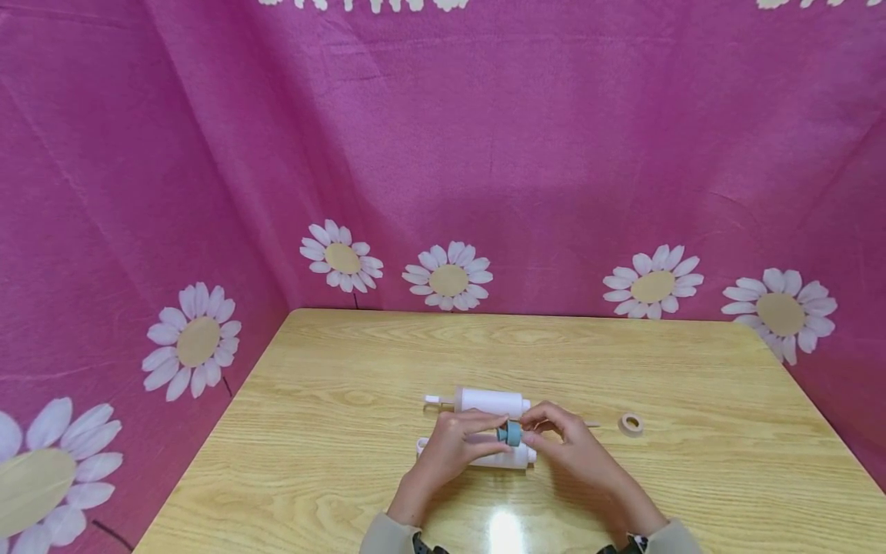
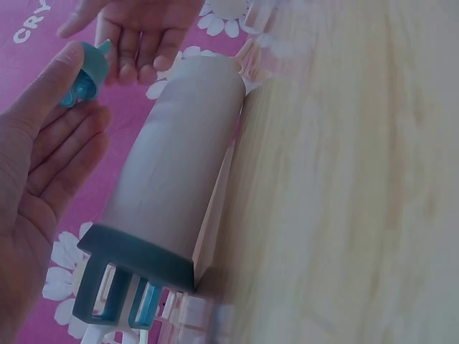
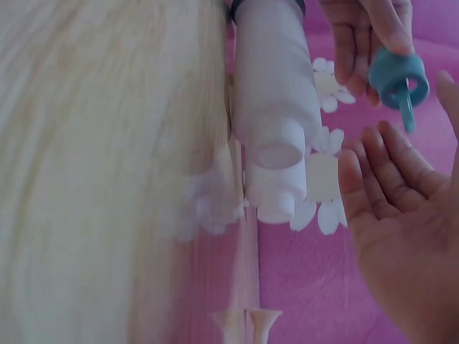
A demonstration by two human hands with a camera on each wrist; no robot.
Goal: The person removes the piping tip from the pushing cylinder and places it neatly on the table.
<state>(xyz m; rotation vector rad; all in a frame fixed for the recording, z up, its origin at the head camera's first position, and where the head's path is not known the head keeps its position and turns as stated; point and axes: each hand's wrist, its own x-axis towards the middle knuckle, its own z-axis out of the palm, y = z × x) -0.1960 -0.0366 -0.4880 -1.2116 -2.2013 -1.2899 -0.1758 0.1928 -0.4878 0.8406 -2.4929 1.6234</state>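
My left hand (image 1: 453, 442) pinches a small teal cap-like piece (image 1: 512, 432) between thumb and fingers. A narrow tab sticks out of its ring-shaped end in the right wrist view. Close by on the other side is my right hand (image 3: 409, 236), its fingers loosely extended and apart from the piece in that view. Below the hands a white bottle-like cylinder (image 1: 505, 460) lies on its side, neck to the right. Its other end carries a dark teal base with a slotted handle (image 2: 115, 287). A second white cylinder (image 1: 490, 400) lies parallel behind it.
A small roll of tape (image 1: 631, 432) lies on the wooden table (image 1: 692, 492) to the right. The tip of a thin stick (image 1: 591, 424) shows beside the right hand. A pink curtain with daisies (image 1: 519, 154) hangs behind and at both sides.
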